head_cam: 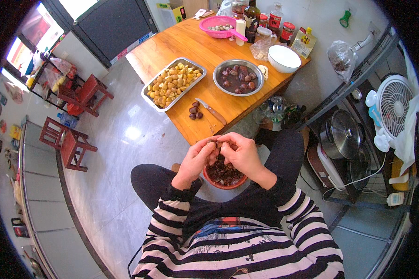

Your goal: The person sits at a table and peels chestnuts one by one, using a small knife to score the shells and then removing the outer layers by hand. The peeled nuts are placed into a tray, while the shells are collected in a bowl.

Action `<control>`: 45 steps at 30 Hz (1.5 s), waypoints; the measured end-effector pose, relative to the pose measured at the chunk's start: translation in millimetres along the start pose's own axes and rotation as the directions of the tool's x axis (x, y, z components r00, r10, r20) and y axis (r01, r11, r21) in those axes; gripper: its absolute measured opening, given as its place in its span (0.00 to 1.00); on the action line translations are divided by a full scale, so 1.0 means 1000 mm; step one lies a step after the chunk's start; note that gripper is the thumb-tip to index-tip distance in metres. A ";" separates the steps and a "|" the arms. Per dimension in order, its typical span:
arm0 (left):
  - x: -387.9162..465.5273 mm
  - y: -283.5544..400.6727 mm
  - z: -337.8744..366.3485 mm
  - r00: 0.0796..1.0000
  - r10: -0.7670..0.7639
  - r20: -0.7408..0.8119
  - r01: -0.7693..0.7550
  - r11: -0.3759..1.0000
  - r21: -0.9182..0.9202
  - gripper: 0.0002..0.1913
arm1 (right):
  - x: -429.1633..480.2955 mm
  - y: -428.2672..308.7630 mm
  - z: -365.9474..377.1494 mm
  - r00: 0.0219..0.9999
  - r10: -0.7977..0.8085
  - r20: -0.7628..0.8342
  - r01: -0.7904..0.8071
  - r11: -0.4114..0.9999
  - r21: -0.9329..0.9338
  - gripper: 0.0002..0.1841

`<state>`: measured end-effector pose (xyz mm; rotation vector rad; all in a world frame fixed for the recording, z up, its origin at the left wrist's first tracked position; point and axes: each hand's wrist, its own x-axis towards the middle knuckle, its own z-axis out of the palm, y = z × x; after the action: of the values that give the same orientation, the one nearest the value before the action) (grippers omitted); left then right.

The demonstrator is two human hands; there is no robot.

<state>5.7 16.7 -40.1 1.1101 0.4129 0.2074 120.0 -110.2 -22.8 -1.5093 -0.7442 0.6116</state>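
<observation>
My left hand (199, 157) and my right hand (242, 153) meet at the fingertips over a red bowl (227, 187) of dark shells and peel (223, 171). Between them they pinch a small brown piece, apparently a chestnut, mostly hidden by the fingers. Just beyond, on the wooden table (209, 120), several dark chestnuts (195, 111) lie by a knife with a wooden handle (214, 113). Peeled yellow chestnuts (173, 85) fill a rectangular metal tray (156, 107). To its right, a round steel bowl (218, 86) holds unpeeled chestnuts (242, 76) in dark liquid.
A white bowl (284, 60), a pink colander (204, 25), a dark glass bottle (252, 19) and several jars stand at the table's far right. On the right are a shelf with a lidded pot (342, 134) and a white fan (395, 106). Red wooden chairs (70, 146) stand left.
</observation>
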 end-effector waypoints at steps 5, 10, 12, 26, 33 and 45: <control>-0.005 0.008 -0.004 0.986 -0.046 0.163 0.068 0.989 -0.134 0.20 | 0.006 -0.002 -0.014 1.000 0.015 0.014 -0.016 0.999 0.049 0.10; -0.005 0.013 -0.008 0.996 -0.076 0.036 0.080 0.988 -0.128 0.17 | 0.013 0.007 -0.031 0.997 0.052 0.055 -0.040 0.977 -0.207 0.09; 0.003 0.019 -0.020 0.998 -0.056 -0.034 0.055 0.997 -0.052 0.16 | 0.018 0.021 -0.032 0.994 0.000 0.107 0.038 0.933 -0.358 0.08; 0.187 0.122 -0.148 0.805 0.547 -0.231 -0.029 0.426 0.904 0.20 | 0.031 0.075 -0.030 0.906 0.102 0.412 0.236 0.686 -0.689 0.11; 0.249 0.114 -0.183 0.795 0.589 -0.148 -0.164 0.442 0.882 0.21 | 0.048 0.048 -0.030 0.950 -0.046 0.307 0.246 0.717 -0.652 0.09; 0.110 0.061 -0.107 0.915 0.403 -0.007 -0.163 0.387 0.908 0.11 | 0.125 0.058 -0.007 0.946 -0.234 0.225 0.318 0.538 -0.781 0.13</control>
<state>62.1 171.4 -50.4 2.2802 0.5552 0.4609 211.8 -19.7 -73.3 -2.1404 -1.4456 0.0489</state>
